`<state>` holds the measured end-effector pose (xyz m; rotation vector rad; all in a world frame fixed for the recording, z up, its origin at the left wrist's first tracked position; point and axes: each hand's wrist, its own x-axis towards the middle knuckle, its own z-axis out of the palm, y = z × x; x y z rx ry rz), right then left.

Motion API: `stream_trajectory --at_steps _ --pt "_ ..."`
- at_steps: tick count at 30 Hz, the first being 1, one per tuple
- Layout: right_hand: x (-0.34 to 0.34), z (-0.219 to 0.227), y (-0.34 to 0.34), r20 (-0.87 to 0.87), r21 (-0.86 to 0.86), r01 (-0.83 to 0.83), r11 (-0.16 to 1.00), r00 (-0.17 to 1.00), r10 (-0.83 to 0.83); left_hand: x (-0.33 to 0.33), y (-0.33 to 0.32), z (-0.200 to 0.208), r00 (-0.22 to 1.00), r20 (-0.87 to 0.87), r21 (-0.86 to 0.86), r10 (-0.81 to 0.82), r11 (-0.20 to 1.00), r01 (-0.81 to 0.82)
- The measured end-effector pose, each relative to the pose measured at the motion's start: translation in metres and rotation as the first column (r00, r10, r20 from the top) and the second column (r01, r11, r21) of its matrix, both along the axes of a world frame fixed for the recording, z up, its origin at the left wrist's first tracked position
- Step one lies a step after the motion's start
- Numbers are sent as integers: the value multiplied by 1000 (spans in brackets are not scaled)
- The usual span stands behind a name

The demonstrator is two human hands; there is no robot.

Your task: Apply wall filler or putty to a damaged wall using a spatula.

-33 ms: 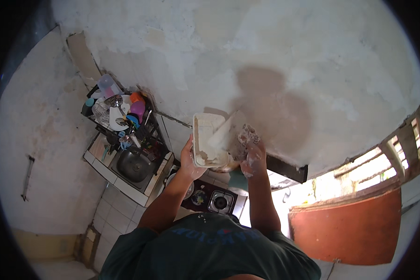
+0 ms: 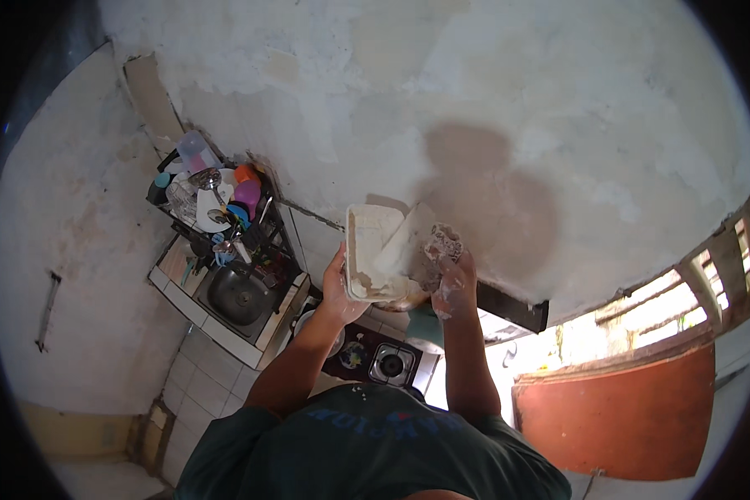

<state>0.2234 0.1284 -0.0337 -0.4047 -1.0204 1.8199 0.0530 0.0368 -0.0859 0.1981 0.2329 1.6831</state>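
Note:
My left hand (image 2: 338, 293) grips a pale rectangular plastic tub (image 2: 352, 246) by its near left side. Whitish putty is smeared over the inside of the tub. My right hand (image 2: 456, 287), splashed with white, is closed round the crusted handle of a broad putty knife (image 2: 402, 242). The knife's wide, coated blade slants into the tub and lies against its right side. Both hands are held up before a patchy plastered wall (image 2: 333, 92), where their shadow falls to the right.
At left, a dish rack (image 2: 193, 200) piled with plates and utensils stands by a dark sink (image 2: 240, 296). Below the hands sits a gas stove (image 2: 392, 363) with a pot beside it. At right are a bright slatted window (image 2: 650, 307) and an orange-red panel (image 2: 617, 408).
The putty knife's blade has tilted slightly and sits a little lower in the tub. Both hands keep their grips in nearly the same place.

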Motion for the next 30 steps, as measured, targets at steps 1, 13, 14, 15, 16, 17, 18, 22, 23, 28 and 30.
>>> stream_trajectory --at_steps 1,13,14,15,16,17,18,22,23,28,30 --pt "-2 4 0 4 10 -20 1000 1000 20 3 -1 0 1000 10 -11 -19 1000 19" --pt "-25 27 20 542 509 -3 861 778 -318 -7 -26 29 994 41 88 98 991 -102" --pt "-27 35 18 552 528 -62 847 783 -288 -10 -29 31 993 38 100 113 988 -116" --pt "-29 43 14 563 546 -119 829 786 -258 -14 -32 33 992 40 101 118 987 -122" --pt "-30 46 11 564 548 -124 827 786 -255 -17 -34 35 993 44 106 108 988 -112" --pt "-30 49 8 493 800 -125 587 693 -525 -19 -37 36 994 48 113 96 988 -101" --pt "-33 55 4 316 948 -168 269 594 -740 -24 -38 36 994 48 120 102 987 -107" --pt "-30 82 -14 374 905 -404 135 601 -706 -37 -44 35 988 48 139 147 978 -153" --pt "-28 86 -11 460 832 -552 62 621 -634 -40 -45 36 986 58 118 154 980 -160" --pt "-48 88 -8 558 620 -777 -106 532 -637 -53 -48 34 981 127 166 148 972 -168" --pt "-63 84 -6 409 674 -702 -231 615 -674 -58 -48 33 979 153 209 138 963 -168"
